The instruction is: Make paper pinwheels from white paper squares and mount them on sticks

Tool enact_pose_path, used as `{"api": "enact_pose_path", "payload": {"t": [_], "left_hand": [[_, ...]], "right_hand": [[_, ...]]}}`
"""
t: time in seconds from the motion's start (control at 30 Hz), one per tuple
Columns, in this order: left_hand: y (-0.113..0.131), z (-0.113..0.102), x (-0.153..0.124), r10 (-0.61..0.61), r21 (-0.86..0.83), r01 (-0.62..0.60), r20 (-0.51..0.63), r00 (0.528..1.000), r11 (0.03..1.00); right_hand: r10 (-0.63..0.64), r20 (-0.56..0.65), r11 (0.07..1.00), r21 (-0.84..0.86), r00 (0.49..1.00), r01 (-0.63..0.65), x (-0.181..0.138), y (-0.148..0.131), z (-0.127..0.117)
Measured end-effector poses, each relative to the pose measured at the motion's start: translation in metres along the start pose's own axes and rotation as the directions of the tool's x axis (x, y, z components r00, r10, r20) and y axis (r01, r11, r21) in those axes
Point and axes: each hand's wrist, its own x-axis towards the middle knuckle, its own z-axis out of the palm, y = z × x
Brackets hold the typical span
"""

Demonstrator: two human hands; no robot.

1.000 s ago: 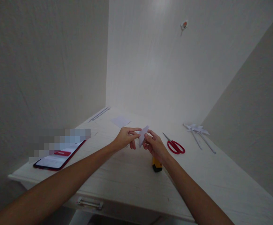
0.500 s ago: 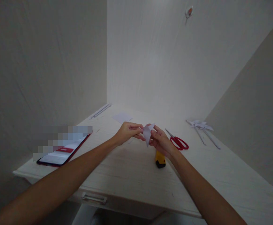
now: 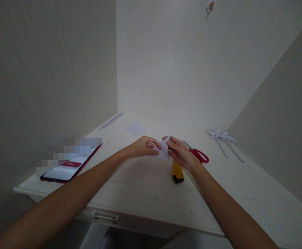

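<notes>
A small folded piece of white paper (image 3: 164, 149) is pinched between both my hands just above the white desk (image 3: 145, 190). My left hand (image 3: 142, 147) grips its left edge with thumb and fingers. My right hand (image 3: 180, 152) grips its right side, fingers curled over the top. A yellow and black utility knife (image 3: 177, 172) lies on the desk right below my right wrist. Red-handled scissors (image 3: 198, 153) lie just right of my right hand.
A phone (image 3: 69, 167) with a lit screen lies at the desk's left edge. A white paper square (image 3: 135, 128) and thin sticks (image 3: 111, 120) are at the back left. Paper pinwheels on sticks (image 3: 223, 140) lie at the back right. A drawer handle (image 3: 105, 217) is under the front edge.
The paper went from standing upright between my fingers to lying flatter and lower over the desk. Both hands dropped slightly with it; the camera view shifted a little.
</notes>
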Motion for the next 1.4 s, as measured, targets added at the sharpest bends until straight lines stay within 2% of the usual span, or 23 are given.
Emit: {"api": "enact_pose_path", "payload": {"t": [0.1, 0.17, 0.43, 0.77, 0.9, 1.1, 1.4], "left_hand": [[-0.001, 0.004, 0.001, 0.111, 0.194, -0.098, -0.058, 0.992, 0.976], [-0.002, 0.007, 0.001, 0.153, 0.294, -0.120, -0.090, 0.984, 0.948], [-0.001, 0.010, 0.001, 0.191, 0.323, -0.144, -0.118, 0.975, 0.935], [-0.002, 0.011, 0.003, 0.143, 0.133, -0.123, -0.157, 0.977, 0.984], [-0.005, 0.012, 0.006, 0.163, 0.024, -0.162, -0.203, 0.965, 0.987], [0.000, 0.011, 0.007, 0.116, -0.023, -0.127, -0.272, 0.955, 0.992], [0.000, 0.010, 0.009, 0.101, -0.096, -0.136, -0.303, 0.948, 0.986]], "right_hand": [[-0.042, -0.033, 0.999, -0.019, 0.999, 0.041, 0.001, 0.001, 0.001], [-0.065, -0.054, 0.998, -0.022, 0.996, 0.064, 0.001, 0.002, 0.002], [-0.031, -0.096, 0.999, 0.008, 0.995, 0.032, 0.003, 0.003, 0.001], [-0.042, -0.065, 0.999, -0.024, 0.997, 0.041, 0.005, 0.008, -0.001], [-0.047, -0.030, 0.997, -0.067, 0.998, 0.045, 0.005, 0.009, 0.000], [-0.061, 0.061, 0.991, -0.119, 0.996, 0.068, 0.003, 0.009, 0.000], [-0.041, 0.037, 0.994, -0.100, 0.998, 0.044, 0.000, 0.005, 0.005]]}}
